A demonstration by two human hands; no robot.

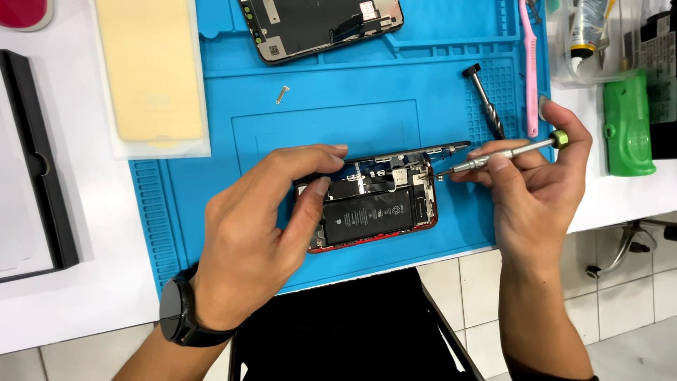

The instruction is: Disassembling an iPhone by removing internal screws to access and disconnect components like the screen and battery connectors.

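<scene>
Left hand [261, 226] covers the left end of the opened red-framed phone body [374, 212], its parts there hidden. Second dark phone panel with circuit parts [317, 21] cut off by top edge. Red round object [25, 13] upper left, mostly out of frame. White tube [585, 28] and green plastic block [626, 127] upper right partly cropped. Small silver screw [282, 94] on blue silicone mat [211, 197] too small to tell type. Screwdriver tip [441, 173] contact point unclear.

two phones [374, 204], two screwdrivers [504, 154], one screw [282, 94]
</scene>
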